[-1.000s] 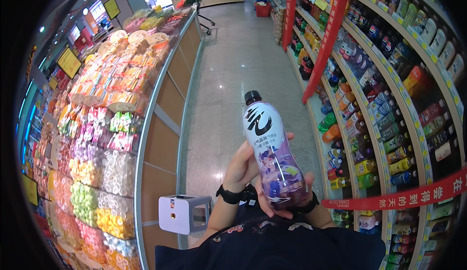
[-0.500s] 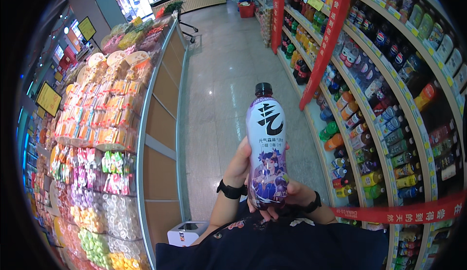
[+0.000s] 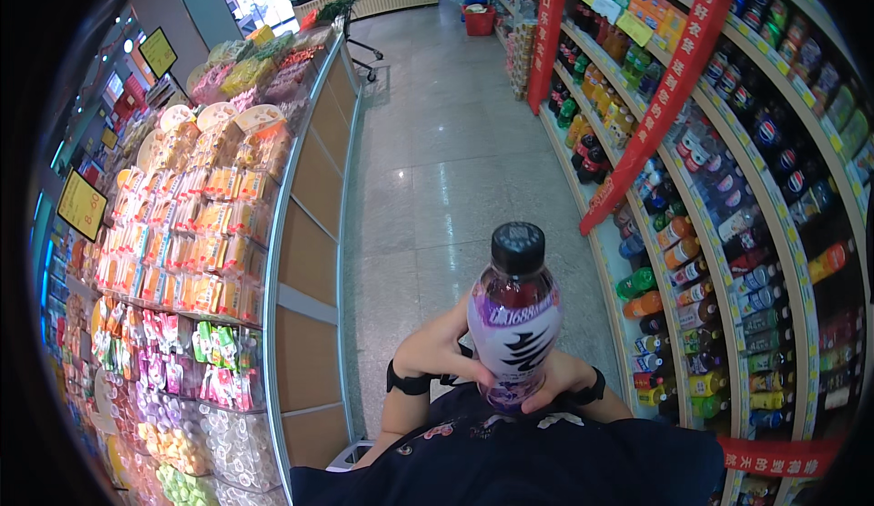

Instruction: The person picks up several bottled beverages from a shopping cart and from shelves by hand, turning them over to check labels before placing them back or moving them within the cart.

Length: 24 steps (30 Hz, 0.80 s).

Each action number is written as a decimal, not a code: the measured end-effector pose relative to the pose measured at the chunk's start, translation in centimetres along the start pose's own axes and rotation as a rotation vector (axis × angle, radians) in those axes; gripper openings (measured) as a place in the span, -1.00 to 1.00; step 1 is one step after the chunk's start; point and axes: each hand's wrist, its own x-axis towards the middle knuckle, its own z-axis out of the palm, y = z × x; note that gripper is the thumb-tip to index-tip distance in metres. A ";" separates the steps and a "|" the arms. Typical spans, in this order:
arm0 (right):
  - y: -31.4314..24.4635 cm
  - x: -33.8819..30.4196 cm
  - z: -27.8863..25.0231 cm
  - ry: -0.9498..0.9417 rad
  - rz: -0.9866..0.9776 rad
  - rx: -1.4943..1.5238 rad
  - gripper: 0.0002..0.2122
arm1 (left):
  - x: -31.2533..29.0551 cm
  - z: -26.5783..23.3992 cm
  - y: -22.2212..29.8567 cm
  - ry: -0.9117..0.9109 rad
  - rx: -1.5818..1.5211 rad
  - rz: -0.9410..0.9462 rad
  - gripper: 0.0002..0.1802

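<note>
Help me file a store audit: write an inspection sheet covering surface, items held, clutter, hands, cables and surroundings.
Surface: glossy grey tiled floor; the held item is off it.
Items held: purple-and-white plastic bottle, black screw cap on, cap end up.
Clutter: pale plastic stool, mostly hidden by a forearm; red plastic bin farther down the aisle.
Hands: left hand and right hand grip the bottle from opposite sides; black bands on both wrists.
Cables: nothing seen.
Surroundings: wood-panelled display counter with wrapped sweets on the left; shelved plastic drink bottles and red printed strips on the right.
</note>
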 end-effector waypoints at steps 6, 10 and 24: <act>-2.2 5.0 -5.1 0.115 0.104 0.051 -0.20 | 1.9 -3.9 2.4 0.171 0.082 0.015 0.21; -3.1 8.6 -8.5 0.081 0.140 0.133 -0.17 | 3.9 -7.6 4.0 0.174 0.338 0.107 0.23; -13.0 20.2 -21.6 -0.003 -0.120 -0.070 -0.24 | 16.0 -20.7 10.1 0.131 0.548 0.221 -0.09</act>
